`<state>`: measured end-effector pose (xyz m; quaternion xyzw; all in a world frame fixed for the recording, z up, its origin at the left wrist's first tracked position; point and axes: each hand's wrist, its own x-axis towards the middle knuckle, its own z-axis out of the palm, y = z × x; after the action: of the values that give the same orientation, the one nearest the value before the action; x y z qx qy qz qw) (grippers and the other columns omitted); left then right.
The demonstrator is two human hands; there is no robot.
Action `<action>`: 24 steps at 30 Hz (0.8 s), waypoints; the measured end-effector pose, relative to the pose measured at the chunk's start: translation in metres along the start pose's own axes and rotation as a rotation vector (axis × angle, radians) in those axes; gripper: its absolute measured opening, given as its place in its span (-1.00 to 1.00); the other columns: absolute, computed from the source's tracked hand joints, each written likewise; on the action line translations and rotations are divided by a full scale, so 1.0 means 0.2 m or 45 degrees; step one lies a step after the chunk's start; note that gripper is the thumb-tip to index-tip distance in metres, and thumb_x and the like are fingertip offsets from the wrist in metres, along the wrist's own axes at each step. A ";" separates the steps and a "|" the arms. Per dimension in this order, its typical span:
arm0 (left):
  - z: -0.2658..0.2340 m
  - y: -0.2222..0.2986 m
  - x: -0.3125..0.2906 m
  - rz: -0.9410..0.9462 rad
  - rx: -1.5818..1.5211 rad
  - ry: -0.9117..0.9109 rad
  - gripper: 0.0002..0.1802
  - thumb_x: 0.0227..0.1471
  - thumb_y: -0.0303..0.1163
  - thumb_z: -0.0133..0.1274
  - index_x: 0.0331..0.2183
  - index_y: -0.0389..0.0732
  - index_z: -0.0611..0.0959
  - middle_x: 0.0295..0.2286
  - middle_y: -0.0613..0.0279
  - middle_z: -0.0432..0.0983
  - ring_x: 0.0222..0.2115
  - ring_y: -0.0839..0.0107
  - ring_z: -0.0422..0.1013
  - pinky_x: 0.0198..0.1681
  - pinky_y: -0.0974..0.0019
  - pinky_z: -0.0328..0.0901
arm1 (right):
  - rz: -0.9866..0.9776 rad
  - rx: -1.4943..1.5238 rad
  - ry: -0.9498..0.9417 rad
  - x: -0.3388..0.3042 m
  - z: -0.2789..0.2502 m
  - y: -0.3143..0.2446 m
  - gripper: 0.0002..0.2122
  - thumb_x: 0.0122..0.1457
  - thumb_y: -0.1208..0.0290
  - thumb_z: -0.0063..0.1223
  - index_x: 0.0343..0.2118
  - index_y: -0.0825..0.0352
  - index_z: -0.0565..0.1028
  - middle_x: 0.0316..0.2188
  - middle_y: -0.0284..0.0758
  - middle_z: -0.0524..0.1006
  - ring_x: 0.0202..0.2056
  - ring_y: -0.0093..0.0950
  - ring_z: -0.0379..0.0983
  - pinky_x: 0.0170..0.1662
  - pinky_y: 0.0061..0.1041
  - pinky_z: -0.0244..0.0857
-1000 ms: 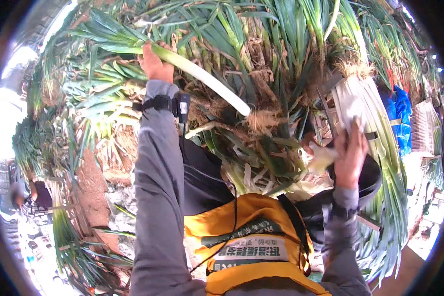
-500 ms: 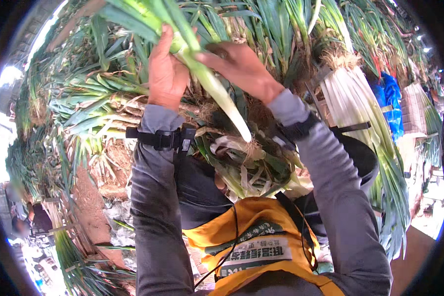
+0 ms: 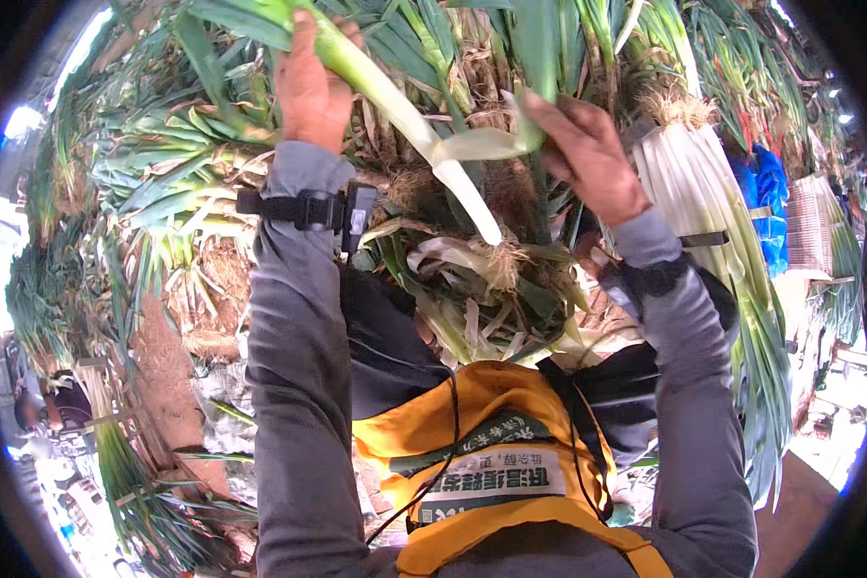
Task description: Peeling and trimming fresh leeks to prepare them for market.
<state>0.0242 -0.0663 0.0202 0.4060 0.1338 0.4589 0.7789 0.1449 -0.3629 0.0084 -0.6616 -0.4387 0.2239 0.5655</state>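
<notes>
My left hand (image 3: 314, 101) is closed around the upper stem of a leek (image 3: 380, 94), which slants down to the right. Its white root end, with a tuft of fine roots, hangs over a pile of stripped leaves (image 3: 486, 318). To the right, my right hand (image 3: 588, 154) pinches a peeled outer leaf (image 3: 491, 144), pulled sideways off the stem. That leaf is still joined to the stem partway down, and its green part rises near my fingers. Below the tear the stem is smooth and white.
Upright leeks with roots stand along the back. More leeks (image 3: 178, 173) lie to the left. A large trimmed leek bundle (image 3: 689, 183) is at the right, near a blue plastic bag (image 3: 769, 217). Another bundle (image 3: 116, 453) lies at lower left. I wear an orange apron (image 3: 491, 395).
My right hand has moved right and slightly down, drawing an outer leaf away from the leek stem. My left hand, still gripping the leek, has shifted slightly up.
</notes>
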 end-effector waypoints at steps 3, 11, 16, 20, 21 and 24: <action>-0.06 0.02 0.06 0.009 -0.092 0.189 -0.63 0.23 -0.18 -0.06 -0.09 -0.27 0.39 -0.35 0.07 0.46 -0.39 0.24 0.42 -0.23 0.15 0.41 | 0.022 -0.620 -0.066 -0.19 -0.33 0.23 -0.55 0.24 0.54 -0.06 0.20 0.07 0.34 -0.17 -0.28 0.42 -0.31 -0.55 0.35 -0.31 -0.65 0.35; -0.81 0.14 0.25 0.431 0.639 0.507 -0.38 0.05 -0.14 0.14 0.00 -0.35 0.37 -0.35 -0.05 0.52 -0.34 0.14 0.50 -0.27 0.12 0.42 | 0.596 -0.966 -0.456 -0.76 -0.37 1.11 -0.58 0.11 0.03 0.13 -0.36 0.43 0.50 -0.46 0.00 0.51 -0.37 -0.03 0.46 -0.30 -0.13 0.31; -1.19 0.39 0.17 0.758 2.260 0.672 -0.28 -0.06 0.00 0.12 -0.02 -0.38 0.42 -0.36 -0.09 0.58 -0.37 0.00 0.54 -0.26 0.05 0.42 | 0.685 -1.351 -0.725 -0.73 -0.20 0.97 -0.61 0.03 0.25 0.14 -0.13 0.41 0.43 -0.37 0.04 0.55 -0.22 0.00 0.49 -0.24 -0.12 0.35; -0.99 0.20 0.22 0.760 2.370 0.746 -0.22 -0.07 0.09 0.06 -0.07 -0.46 0.43 -0.35 -0.16 0.58 -0.34 -0.11 0.54 -0.25 -0.03 0.42 | 0.481 -1.434 -0.899 -1.03 -0.57 1.20 -0.65 0.08 0.26 0.07 -0.12 0.36 0.43 -0.38 0.00 0.55 -0.29 -0.01 0.50 -0.27 -0.13 0.35; -1.12 0.39 0.21 0.707 2.353 0.713 -0.22 -0.08 0.07 0.09 -0.09 -0.49 0.43 -0.33 -0.18 0.58 -0.34 -0.11 0.54 -0.25 -0.03 0.42 | 0.466 -1.284 -0.973 -0.88 -0.36 1.09 -0.69 0.11 0.25 0.05 -0.17 0.36 0.44 -0.39 -0.01 0.55 -0.32 -0.02 0.50 -0.28 -0.14 0.35; -1.11 0.34 0.16 0.748 2.478 0.918 -0.24 -0.11 0.02 0.15 -0.13 -0.53 0.44 -0.38 -0.15 0.57 -0.43 -0.09 0.53 -0.32 -0.04 0.42 | 0.354 -1.027 -0.958 -0.58 -0.08 0.68 -0.69 0.14 0.20 0.00 -0.42 0.43 0.51 -0.54 0.00 0.52 -0.44 -0.06 0.51 -0.31 -0.11 0.39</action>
<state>-0.1290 0.0891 -0.0633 0.7081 0.5601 0.4172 -0.1042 0.1425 -0.4645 -0.1400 -0.7514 -0.5694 0.3312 0.0381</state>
